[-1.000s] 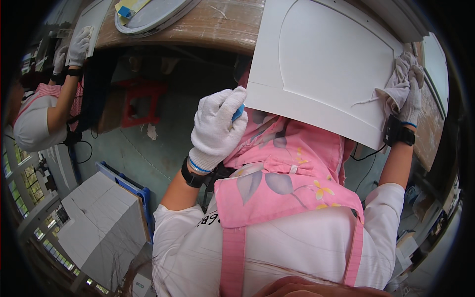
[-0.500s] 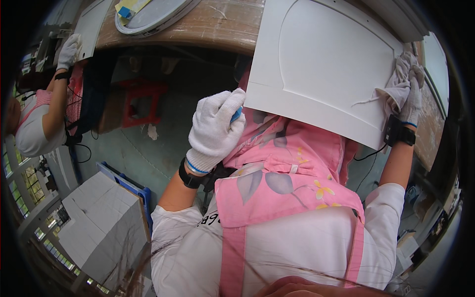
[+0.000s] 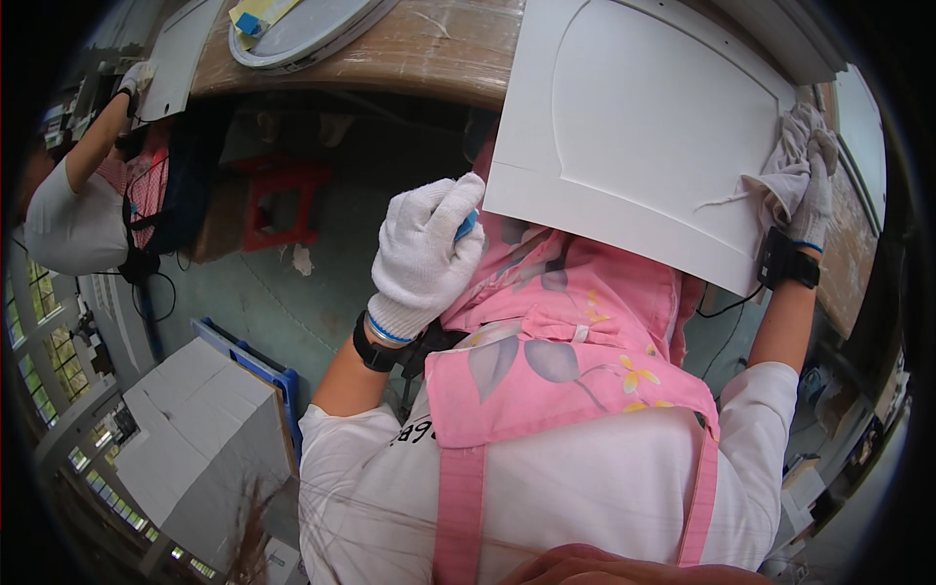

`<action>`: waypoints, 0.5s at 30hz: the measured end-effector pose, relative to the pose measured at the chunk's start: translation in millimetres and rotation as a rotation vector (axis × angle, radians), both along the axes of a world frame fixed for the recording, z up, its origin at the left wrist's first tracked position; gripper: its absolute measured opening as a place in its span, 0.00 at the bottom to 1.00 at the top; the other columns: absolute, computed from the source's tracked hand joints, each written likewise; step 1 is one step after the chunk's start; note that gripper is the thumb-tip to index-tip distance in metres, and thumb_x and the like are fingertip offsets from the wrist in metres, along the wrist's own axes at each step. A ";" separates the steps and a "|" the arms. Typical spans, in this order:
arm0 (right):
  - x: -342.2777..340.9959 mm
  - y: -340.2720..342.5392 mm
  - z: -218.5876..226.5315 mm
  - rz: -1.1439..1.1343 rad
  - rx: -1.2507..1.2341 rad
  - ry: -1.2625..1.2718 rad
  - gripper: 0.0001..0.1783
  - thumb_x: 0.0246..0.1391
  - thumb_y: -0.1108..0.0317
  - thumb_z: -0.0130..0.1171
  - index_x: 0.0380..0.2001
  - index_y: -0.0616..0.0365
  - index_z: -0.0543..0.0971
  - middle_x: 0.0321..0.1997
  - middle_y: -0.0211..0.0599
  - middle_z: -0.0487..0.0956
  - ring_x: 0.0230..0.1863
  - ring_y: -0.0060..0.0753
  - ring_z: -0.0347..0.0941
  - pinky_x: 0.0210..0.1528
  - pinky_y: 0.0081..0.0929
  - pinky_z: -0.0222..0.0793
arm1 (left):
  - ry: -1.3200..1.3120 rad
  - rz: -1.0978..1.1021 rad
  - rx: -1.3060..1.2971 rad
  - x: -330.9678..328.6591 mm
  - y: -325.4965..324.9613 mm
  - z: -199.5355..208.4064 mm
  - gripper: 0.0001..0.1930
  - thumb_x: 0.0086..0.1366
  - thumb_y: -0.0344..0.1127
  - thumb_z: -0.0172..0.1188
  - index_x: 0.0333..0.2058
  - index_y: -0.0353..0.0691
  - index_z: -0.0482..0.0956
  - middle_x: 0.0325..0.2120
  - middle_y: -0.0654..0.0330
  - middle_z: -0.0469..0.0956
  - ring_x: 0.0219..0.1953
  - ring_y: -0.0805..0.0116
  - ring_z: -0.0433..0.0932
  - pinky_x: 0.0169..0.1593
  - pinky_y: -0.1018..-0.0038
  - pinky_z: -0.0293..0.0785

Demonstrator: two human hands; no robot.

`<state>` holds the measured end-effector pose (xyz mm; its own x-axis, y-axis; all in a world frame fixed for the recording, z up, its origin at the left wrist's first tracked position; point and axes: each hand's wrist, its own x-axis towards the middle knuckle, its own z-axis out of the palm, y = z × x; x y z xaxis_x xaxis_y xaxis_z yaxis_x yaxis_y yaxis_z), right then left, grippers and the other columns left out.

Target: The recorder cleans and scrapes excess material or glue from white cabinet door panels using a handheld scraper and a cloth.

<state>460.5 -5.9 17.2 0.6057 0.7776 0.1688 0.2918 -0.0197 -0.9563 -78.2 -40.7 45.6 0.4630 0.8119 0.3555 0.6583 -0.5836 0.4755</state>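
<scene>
Left fingers (image 3: 456,197) curl round a small blue piece (image 3: 466,226); right fingers (image 3: 822,151) hold rumpled grey cloth (image 3: 778,185).

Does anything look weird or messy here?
Yes, a little! A ragged pale patch marks the green floor near the red stool; I can't tell if it's a scrap or damage. Also, the white panel sticks out past the table's edge, over the pink apron, though that may be on purpose.
</scene>
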 end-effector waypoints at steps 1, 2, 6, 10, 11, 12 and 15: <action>1.3 -0.3 -1.0 0.000 0.000 0.000 0.18 0.65 0.72 0.46 0.57 0.55 0.71 0.61 0.30 0.69 0.66 0.28 0.61 0.70 0.23 0.50 | -0.013 0.004 0.003 0.8 0.4 0.4 0.27 0.52 0.24 0.64 0.53 0.42 0.76 0.46 0.54 0.75 0.46 0.53 0.74 0.49 0.64 0.72; 3.7 -0.8 -3.0 0.006 -0.001 -0.031 0.18 0.65 0.72 0.46 0.57 0.55 0.70 0.61 0.31 0.68 0.66 0.28 0.60 0.70 0.23 0.50 | -0.013 0.003 0.004 2.0 1.3 0.9 0.27 0.52 0.24 0.64 0.53 0.42 0.76 0.46 0.54 0.75 0.46 0.53 0.74 0.49 0.64 0.72; -7.8 1.8 3.2 -0.048 -0.009 0.159 0.19 0.64 0.74 0.45 0.58 0.56 0.70 0.62 0.31 0.68 0.67 0.27 0.60 0.71 0.23 0.49 | -0.011 -0.003 0.009 4.2 3.0 0.3 0.27 0.52 0.24 0.65 0.53 0.42 0.76 0.46 0.54 0.75 0.46 0.53 0.74 0.49 0.64 0.72; 6.7 -0.5 -4.5 -0.024 0.002 0.120 0.19 0.65 0.73 0.46 0.58 0.55 0.71 0.61 0.31 0.69 0.66 0.27 0.61 0.70 0.23 0.50 | 0.033 0.000 -0.008 1.2 0.6 1.3 0.27 0.52 0.24 0.65 0.53 0.42 0.76 0.46 0.54 0.75 0.46 0.53 0.74 0.49 0.64 0.72; 14.0 -1.1 -7.8 -0.004 0.003 0.006 0.18 0.65 0.73 0.46 0.57 0.55 0.71 0.61 0.31 0.69 0.65 0.27 0.62 0.70 0.23 0.51 | 0.031 -0.002 -0.008 1.4 0.8 0.4 0.27 0.52 0.24 0.65 0.53 0.42 0.76 0.46 0.54 0.75 0.46 0.53 0.74 0.49 0.64 0.72; 12.0 0.1 -7.1 0.021 0.004 -0.104 0.18 0.65 0.73 0.46 0.57 0.55 0.71 0.60 0.31 0.70 0.65 0.28 0.62 0.70 0.23 0.51 | 0.010 0.004 -0.004 1.0 0.9 -0.1 0.27 0.52 0.24 0.65 0.53 0.42 0.76 0.46 0.54 0.75 0.46 0.53 0.74 0.49 0.63 0.72; 2.8 -1.7 -5.4 -0.031 0.029 0.039 0.18 0.65 0.73 0.45 0.56 0.55 0.71 0.59 0.31 0.70 0.64 0.28 0.63 0.70 0.22 0.51 | -0.021 0.014 0.005 2.1 1.8 -1.3 0.27 0.51 0.24 0.64 0.53 0.42 0.76 0.46 0.54 0.75 0.46 0.53 0.74 0.49 0.63 0.72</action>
<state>463.4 -7.6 11.7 0.6360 0.7533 0.1674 0.2545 0.0000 -0.9671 -76.0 -38.9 44.4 0.4446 0.8163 0.3688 0.6563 -0.5771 0.4861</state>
